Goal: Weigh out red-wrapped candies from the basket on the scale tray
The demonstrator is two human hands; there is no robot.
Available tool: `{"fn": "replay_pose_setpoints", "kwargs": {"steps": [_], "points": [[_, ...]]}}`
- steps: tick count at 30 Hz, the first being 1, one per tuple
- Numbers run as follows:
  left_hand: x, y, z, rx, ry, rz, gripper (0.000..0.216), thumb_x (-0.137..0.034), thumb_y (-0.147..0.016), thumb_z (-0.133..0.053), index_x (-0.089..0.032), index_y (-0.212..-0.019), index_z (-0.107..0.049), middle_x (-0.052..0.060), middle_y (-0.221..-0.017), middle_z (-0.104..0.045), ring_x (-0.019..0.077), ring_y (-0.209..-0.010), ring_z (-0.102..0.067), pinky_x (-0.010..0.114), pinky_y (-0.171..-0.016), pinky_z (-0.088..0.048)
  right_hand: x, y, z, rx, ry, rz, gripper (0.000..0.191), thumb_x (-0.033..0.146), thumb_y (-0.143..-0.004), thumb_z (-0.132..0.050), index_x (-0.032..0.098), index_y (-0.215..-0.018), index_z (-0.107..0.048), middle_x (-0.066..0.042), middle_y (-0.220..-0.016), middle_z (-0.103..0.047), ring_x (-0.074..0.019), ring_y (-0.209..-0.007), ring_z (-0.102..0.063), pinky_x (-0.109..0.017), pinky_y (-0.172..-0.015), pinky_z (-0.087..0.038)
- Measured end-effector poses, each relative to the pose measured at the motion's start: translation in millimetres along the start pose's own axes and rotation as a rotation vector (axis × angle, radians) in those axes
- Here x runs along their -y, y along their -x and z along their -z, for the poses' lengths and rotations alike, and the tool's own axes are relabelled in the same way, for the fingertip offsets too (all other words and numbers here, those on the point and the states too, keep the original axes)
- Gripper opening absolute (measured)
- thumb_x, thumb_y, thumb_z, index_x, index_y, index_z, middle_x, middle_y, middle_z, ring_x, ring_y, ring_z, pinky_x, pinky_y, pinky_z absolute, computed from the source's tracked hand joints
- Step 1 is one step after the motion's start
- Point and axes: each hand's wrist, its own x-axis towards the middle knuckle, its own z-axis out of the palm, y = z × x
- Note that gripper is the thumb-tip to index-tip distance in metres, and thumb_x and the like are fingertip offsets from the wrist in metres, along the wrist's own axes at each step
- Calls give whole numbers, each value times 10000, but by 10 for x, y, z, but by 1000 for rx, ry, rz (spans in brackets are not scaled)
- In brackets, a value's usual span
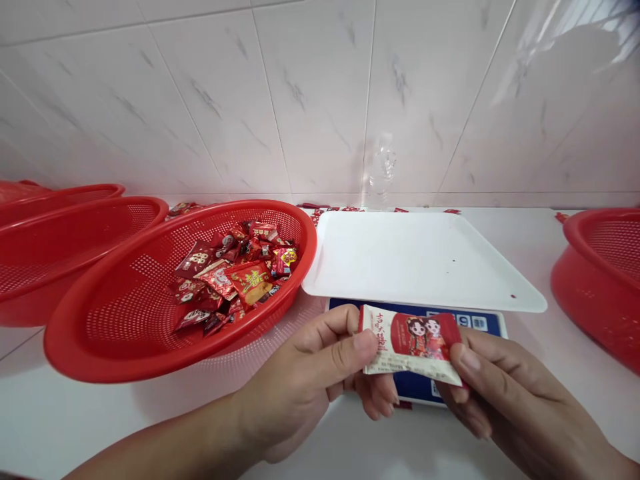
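Between both hands I hold a red and white candy packet (411, 339) printed with two cartoon figures. My left hand (320, 360) pinches its left end, thumb on top. At the right end, my right hand (505, 380) grips it between thumb and fingers. The packet is above the blue front panel of a scale (493, 324), which it partly hides. Behind it, the scale's white tray (400, 260) carries a few tiny dark specks. To the left stands a red perforated basket (115, 307) with many red-wrapped sweets (250, 267) heaped in its right half.
More red baskets (75, 233) stand at the far left, and another red basket (595, 293) is at the right edge. A clear plastic bottle (383, 170) stands by the tiled wall (320, 100). Scattered red wrapped pieces (333, 211) lie along the wall's foot on the white table (165, 413).
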Motion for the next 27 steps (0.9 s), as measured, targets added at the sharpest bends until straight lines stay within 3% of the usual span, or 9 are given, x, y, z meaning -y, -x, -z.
{"fn": "replay_pose_setpoints", "kwargs": {"steps": [10,17,20,23,27], "points": [[3,8,19,22,27,36,227,-332,-812,-606,-161,-735,-477,-2,-581,-595,96,-517,-550,215,-559,-438,42,35,-36,-75,-116,-58,404,492,-850,-514,175,-599,-501,55,-522,-384,-49,-459,-268,-204,-457,-208],[10,6,6,-5,-52,14,259,-361,-800,-616,-170,-721,-461,-16,-588,-562,95,-520,-525,224,-556,-431,-3,35,39,-35,-17,-53,408,507,-866,-466,190,-612,-502,49,-503,-386,-65,-455,-277,-213,-457,-239],[16,27,13,-90,-237,-82,245,-332,-798,-629,-175,-706,-464,-25,-603,-538,86,-553,-492,212,-571,-400,-66,42,78,-36,63,6,391,486,-884,-438,200,-629,-514,32,-535,-417,-81,-475,-311,-218,-448,-256],[28,73,38,-214,-466,-300,207,-224,-711,-721,-196,-795,-534,-32,-662,-535,91,-601,-463,208,-598,-377,-132,49,105,-55,127,80,367,430,-912,-405,204,-641,-503,21,-584,-452,-85,-505,-351,-207,-446,-281],[63,105,57,-223,-769,-485,514,-134,-587,-793,-249,-1050,-603,13,-852,-611,166,-774,-515,261,-745,-406,-115,30,78,-57,301,180,319,361,-914,-422,209,-644,-494,20,-595,-472,-91,-528,-397,-203,-471,-314]]}}
